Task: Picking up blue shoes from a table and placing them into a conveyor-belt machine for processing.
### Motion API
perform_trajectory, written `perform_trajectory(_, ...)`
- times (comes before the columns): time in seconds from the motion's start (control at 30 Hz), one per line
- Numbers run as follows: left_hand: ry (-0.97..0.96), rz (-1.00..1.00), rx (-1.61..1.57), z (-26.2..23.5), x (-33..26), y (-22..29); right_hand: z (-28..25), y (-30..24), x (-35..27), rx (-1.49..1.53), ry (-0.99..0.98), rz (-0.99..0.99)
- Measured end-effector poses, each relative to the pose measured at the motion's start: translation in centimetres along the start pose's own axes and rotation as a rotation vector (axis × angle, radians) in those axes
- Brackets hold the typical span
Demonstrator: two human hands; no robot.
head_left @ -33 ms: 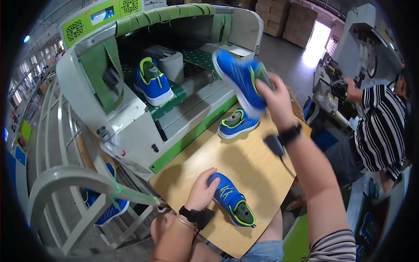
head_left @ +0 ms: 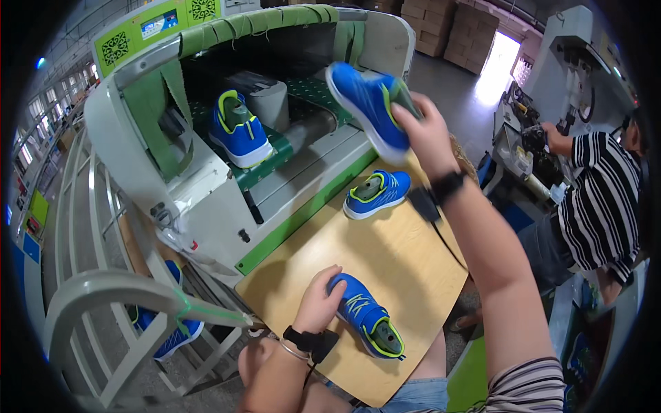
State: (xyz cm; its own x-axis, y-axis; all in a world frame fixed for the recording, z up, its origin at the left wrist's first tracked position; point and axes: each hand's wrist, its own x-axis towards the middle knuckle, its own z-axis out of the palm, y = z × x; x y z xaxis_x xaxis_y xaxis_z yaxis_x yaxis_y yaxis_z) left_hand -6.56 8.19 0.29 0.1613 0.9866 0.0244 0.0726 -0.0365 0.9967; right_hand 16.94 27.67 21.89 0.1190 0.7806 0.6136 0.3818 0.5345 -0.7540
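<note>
My right hand (head_left: 430, 138) is raised above the far part of the wooden board and grips a blue sneaker (head_left: 368, 107) near its heel, where a grey-green last shows in the opening. The white sole faces down and left. Below it, a second blue sneaker (head_left: 385, 198) rests on the board. Closer to me, my left hand (head_left: 319, 303) is closed round the toe of a third blue sneaker (head_left: 361, 310) with lime laces and lining. That one lies on the board, its heel toward me, also with a last inside.
A wooden board (head_left: 292, 279) adjoins a white machine (head_left: 200, 206) with a green conveyor belt (head_left: 265, 165). Another blue sneaker (head_left: 241, 141) stands on the belt. Grey metal rails (head_left: 89, 289) run at left, a blue sneaker among them. A person in a striped shirt (head_left: 602, 196) works at right.
My right hand has shifted slightly left and up with its sneaker, uncovering more of the sneaker on the board. My left hand stays at the toe of the near one.
</note>
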Motion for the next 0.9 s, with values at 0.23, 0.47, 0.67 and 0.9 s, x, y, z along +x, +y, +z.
perform_trajectory(0.23, 0.048, 0.052, 0.18, -1.5, 0.6, -0.9, 13.1, 7.1, 8.3, -0.541, -0.202, 0.146)
perform_trajectory(0.47, 0.013, 0.113, 0.224, -2.0, 0.0, 0.3, 8.5, 18.1, -5.2, -1.04, -0.158, 0.442)
perform_trajectory(0.67, 0.052, 0.127, 0.247, -1.3, 0.2, 0.3, 2.7, 15.1, -10.1, -0.049, -0.315, 0.894)
perform_trajectory(0.9, 0.063, 0.049, 0.183, -0.4, -0.1, -2.6, -5.6, 6.0, -20.2, -0.071, -0.618, 0.659)
